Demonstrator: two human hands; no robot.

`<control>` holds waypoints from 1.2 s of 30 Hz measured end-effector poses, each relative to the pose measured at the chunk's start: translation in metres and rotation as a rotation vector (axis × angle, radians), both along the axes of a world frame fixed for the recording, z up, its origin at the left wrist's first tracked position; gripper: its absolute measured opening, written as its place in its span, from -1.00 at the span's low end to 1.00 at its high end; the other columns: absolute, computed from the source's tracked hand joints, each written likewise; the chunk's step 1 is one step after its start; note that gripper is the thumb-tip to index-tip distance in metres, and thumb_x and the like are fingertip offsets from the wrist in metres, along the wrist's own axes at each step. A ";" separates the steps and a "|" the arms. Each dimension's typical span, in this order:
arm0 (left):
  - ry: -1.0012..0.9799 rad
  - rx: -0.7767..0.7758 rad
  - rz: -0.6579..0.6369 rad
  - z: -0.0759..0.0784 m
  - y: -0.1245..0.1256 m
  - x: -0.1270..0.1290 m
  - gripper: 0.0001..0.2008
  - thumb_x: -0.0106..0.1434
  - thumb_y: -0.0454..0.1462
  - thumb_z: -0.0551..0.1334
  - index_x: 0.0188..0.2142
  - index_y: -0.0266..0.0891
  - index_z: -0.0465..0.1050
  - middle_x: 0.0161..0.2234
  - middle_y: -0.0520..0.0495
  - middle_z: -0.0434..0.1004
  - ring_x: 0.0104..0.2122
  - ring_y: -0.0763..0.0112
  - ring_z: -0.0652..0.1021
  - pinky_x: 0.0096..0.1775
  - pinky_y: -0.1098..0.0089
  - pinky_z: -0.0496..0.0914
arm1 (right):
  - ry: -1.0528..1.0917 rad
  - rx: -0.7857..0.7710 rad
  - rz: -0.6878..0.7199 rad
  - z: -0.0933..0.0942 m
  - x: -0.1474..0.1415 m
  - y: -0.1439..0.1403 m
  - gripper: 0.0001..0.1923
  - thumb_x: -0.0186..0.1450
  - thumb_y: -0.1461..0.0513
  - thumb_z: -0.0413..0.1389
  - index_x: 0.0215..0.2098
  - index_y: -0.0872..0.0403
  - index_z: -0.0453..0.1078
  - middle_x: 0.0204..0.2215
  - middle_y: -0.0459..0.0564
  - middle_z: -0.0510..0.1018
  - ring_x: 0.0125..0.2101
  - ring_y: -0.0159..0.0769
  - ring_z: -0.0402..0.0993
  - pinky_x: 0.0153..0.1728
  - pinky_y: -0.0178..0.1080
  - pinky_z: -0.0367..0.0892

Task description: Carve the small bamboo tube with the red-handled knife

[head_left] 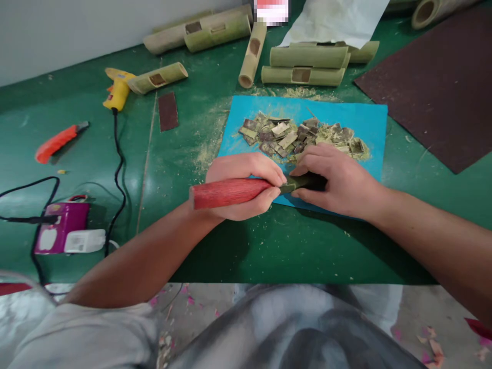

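My left hand point(246, 179) is closed round a tool with a red wooden handle point(230, 193), its butt end pointing left. My right hand point(334, 177) has its thumb and fingers curled round a dark green piece point(303, 181) in line with the handle. Whether this piece is part of the tool or a separate bit of bamboo I cannot tell; the fingers cover much of it. Both hands are over the near edge of a blue sheet point(369, 120). Just beyond them lies a heap of bamboo chips and shavings point(284, 136) on that sheet.
Cut bamboo tubes point(303, 76) with square openings lie at the back. On the left of the green table point(184, 154) are a yellow heat gun point(121, 89), an orange utility knife point(57, 143) and a purple box with cords point(63, 225). A dark brown sheet point(430, 87) lies right.
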State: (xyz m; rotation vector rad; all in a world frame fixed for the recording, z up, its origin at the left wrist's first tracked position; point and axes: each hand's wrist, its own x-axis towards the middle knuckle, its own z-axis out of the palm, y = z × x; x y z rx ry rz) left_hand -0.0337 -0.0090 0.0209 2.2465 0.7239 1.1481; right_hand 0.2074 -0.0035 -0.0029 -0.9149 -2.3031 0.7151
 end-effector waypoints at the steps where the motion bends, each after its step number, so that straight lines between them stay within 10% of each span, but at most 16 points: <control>1: 0.001 -0.002 -0.002 0.000 0.000 0.000 -0.92 0.32 -0.25 0.33 -0.34 -0.12 0.53 -0.34 0.01 0.75 -0.33 0.38 0.73 -0.26 0.39 0.63 | 0.000 0.001 -0.003 0.000 0.000 0.000 -0.89 0.28 0.18 0.27 -0.26 0.00 0.45 -0.29 0.03 0.55 -0.23 -0.11 0.43 -0.17 -0.08 0.31; 36: -0.079 0.077 0.003 0.001 0.000 0.000 -0.84 0.23 -0.34 0.29 -0.48 -0.12 0.45 -0.53 0.05 0.61 -0.53 0.43 0.63 -0.51 0.43 0.50 | 0.013 0.060 0.008 -0.002 0.000 -0.001 -0.89 0.31 0.20 0.25 -0.24 0.06 0.45 -0.29 0.06 0.56 -0.25 -0.13 0.43 -0.19 -0.10 0.33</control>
